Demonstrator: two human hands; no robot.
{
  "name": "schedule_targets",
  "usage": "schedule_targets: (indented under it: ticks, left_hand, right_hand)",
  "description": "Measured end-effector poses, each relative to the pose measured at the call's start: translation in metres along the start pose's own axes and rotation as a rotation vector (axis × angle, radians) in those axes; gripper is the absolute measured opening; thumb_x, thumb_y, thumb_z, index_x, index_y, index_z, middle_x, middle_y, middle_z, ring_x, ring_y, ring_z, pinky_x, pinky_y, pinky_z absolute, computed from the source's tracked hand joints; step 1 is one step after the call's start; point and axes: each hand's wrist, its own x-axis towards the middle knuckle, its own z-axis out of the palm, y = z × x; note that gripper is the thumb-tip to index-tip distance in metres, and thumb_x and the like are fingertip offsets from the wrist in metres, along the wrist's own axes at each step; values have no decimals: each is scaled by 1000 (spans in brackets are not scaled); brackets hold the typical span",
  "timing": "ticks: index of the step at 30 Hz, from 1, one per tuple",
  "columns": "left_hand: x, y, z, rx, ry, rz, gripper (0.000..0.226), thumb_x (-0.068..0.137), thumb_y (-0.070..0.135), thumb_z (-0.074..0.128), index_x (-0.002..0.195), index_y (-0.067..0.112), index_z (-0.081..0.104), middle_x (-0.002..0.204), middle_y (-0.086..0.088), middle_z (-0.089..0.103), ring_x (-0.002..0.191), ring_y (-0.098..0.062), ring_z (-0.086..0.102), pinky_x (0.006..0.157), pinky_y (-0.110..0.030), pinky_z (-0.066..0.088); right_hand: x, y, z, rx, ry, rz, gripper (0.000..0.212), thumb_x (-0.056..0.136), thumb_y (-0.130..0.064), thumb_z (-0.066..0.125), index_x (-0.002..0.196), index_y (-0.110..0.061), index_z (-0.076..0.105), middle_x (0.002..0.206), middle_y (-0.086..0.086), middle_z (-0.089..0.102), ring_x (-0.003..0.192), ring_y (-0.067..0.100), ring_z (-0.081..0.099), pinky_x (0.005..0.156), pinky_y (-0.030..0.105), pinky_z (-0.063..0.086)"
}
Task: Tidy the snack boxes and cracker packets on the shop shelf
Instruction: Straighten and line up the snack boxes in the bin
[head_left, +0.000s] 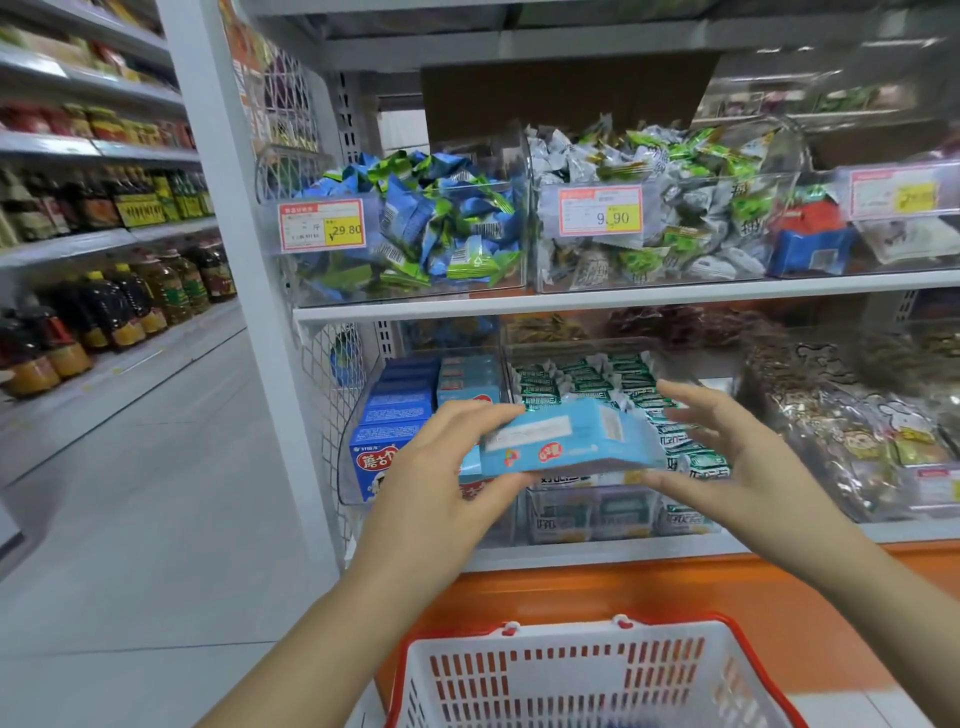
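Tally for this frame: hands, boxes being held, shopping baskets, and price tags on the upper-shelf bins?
Hands, left hand and right hand: 2
Light-blue box, held: 1
Shopping basket: 1
Price tags: 3
Total: 7

A pale grey tiled floor (156, 493) runs down the aisle on the left, smooth, faintly glossy and evenly lit. Along the aisle's far left edge stand grey shelves (67, 249) lined with dark bottles (109, 312). A broad white upright post (228, 208) marks the left corner of the nearer shelf unit (675, 296), whose side is closed with white wire mesh (332, 400). That unit's white boards sit above an orange base (623, 587), and brown cardboard (561, 98) fills the back of its upper tier.
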Motion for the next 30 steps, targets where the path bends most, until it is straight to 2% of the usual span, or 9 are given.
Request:
schedule_targets:
  ticks: [3,8,12,16,17,20,22,25,30]
  left_hand:
    - [0,2,3,45,-9,22,46,76,36,63,121,38,59,114,25,52,112,8,46,88,-8,41]
    - [-2,13,6,106,-34,88,48,77,41,63,125,36,56,117,30,47,109,14,43,88,-17,48]
    - [-3,17,3,14,-63,41,60,77,46,64,130,56,37,116,36,49,114,16,40,91,-15,45]
    - [-1,7,3,-35,-127,-53,71,77,30,75,123,61,30,115,41,48,114,16,42,88,-1,36]
    - [-1,3,4,-30,-148,-76,69,78,29,75,120,61,31,113,41,48,113,19,42,84,3,34]
    - [-2,-9,5,-1,-152,-109,57,79,25,75,102,64,40,104,43,50,105,22,43,78,3,35]
    - [-2,-13,4,31,-125,-105,53,80,23,74,101,62,45,103,39,52,105,17,46,81,-1,38]
    - [-2,-10,4,125,-101,-104,50,82,24,72,121,49,52,112,28,50,110,6,47,89,-17,47]
    - [-3,-2,2,264,-50,-37,54,79,29,74,126,42,53,112,28,51,110,-2,49,92,-39,49]
  right_hand:
    - [-2,-11,4,-77,-3,-131,67,64,-43,73,126,-43,47,120,-32,50,112,-17,45,91,-2,30]
    - [-3,-16,12,-109,7,-285,49,72,-50,67,119,-42,57,115,-31,58,101,-5,56,84,4,39]
    - [-3,-16,11,-5,-30,-223,35,71,-36,71,103,-45,60,109,-32,61,101,-5,57,82,4,41]
    - [-2,-11,10,245,-75,-113,46,63,-52,76,104,-45,58,108,-23,66,105,0,60,85,13,48]
    - [-2,-10,10,341,-84,-92,46,63,-52,78,104,-40,60,109,-18,68,105,2,62,84,14,49]
    - [-1,-7,11,488,-118,-24,42,68,-23,72,108,-20,58,107,-12,70,104,9,64,78,14,50]
    - [-2,-7,12,396,-113,-13,53,65,-23,72,115,-24,55,112,-15,67,109,7,61,83,16,50]
    - [-4,-14,9,66,2,-107,67,63,-44,71,126,-40,49,123,-25,57,118,-5,49,97,12,38]
    - [-4,-25,7,-117,28,-230,49,69,-35,71,112,-47,52,109,-32,54,111,-6,47,89,6,41]
